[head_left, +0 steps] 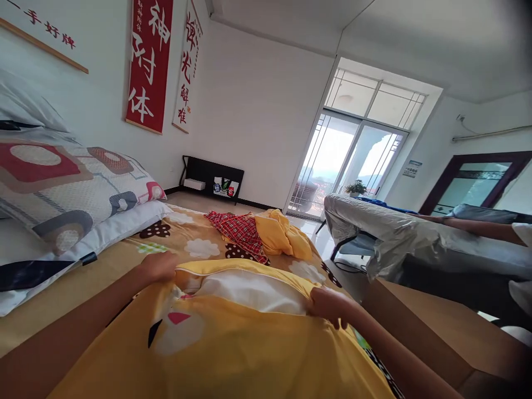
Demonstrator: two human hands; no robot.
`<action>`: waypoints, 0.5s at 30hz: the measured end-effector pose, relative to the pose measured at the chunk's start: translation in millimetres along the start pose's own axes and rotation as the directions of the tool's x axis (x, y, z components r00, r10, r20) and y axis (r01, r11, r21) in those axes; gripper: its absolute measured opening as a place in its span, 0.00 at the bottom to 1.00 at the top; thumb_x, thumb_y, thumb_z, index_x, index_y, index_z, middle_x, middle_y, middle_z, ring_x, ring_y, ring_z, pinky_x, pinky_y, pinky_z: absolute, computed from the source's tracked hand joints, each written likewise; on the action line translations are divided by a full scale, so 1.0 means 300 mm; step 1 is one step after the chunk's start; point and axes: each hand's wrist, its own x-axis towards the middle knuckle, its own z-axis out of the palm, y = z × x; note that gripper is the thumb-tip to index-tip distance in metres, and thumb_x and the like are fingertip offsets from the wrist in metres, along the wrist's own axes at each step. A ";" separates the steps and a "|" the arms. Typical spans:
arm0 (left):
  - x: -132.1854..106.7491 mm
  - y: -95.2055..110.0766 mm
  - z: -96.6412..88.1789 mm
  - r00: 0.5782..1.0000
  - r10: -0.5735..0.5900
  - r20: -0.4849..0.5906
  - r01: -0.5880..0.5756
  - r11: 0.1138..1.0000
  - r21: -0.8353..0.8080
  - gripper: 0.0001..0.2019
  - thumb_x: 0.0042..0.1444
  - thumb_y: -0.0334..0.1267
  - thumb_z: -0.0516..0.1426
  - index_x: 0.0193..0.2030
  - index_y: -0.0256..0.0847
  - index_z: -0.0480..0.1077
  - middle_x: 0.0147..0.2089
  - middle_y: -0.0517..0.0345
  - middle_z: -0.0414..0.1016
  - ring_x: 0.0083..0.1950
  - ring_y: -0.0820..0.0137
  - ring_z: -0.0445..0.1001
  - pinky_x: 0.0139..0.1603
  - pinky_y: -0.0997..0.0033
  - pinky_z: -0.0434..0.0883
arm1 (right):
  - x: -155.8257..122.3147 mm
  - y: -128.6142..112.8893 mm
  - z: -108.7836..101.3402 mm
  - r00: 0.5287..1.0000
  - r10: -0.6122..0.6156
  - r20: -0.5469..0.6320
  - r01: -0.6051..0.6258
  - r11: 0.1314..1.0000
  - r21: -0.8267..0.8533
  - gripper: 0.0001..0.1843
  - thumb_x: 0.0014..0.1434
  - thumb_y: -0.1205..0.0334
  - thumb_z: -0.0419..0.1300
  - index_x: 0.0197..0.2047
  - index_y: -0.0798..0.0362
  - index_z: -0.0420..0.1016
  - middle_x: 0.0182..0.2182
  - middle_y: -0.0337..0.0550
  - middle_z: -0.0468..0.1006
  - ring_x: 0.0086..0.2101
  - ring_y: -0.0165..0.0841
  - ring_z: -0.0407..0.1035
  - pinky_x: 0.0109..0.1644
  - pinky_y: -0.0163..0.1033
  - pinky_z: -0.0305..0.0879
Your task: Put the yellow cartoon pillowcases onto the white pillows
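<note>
On bed (103,260): yellow pillowcase (233,343), white pillow (253,291) showing, both hands gripping.

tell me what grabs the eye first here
Up front, the left hand and right hand grip the open end of a yellow pillowcase with a white pillow showing inside. On the wall at upper left hangs a red banner with white characters. Farther down the bed lies a red checked cloth.

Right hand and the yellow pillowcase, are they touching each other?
Touching. The head view shows the right hand closed on the open edge of the yellow pillowcase, beside the white pillow.
</note>
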 end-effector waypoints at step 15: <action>-0.050 -0.042 -0.126 0.999 -0.009 -0.039 0.011 0.998 0.063 0.03 0.40 0.36 0.53 0.23 0.40 0.65 0.38 0.43 0.77 0.40 0.53 0.75 0.36 0.61 0.68 | 0.038 -0.030 0.082 0.987 0.063 -0.146 -0.072 0.996 -0.059 0.11 0.39 0.79 0.64 0.24 0.55 0.72 0.34 0.55 0.79 0.44 0.50 0.74 0.47 0.51 0.70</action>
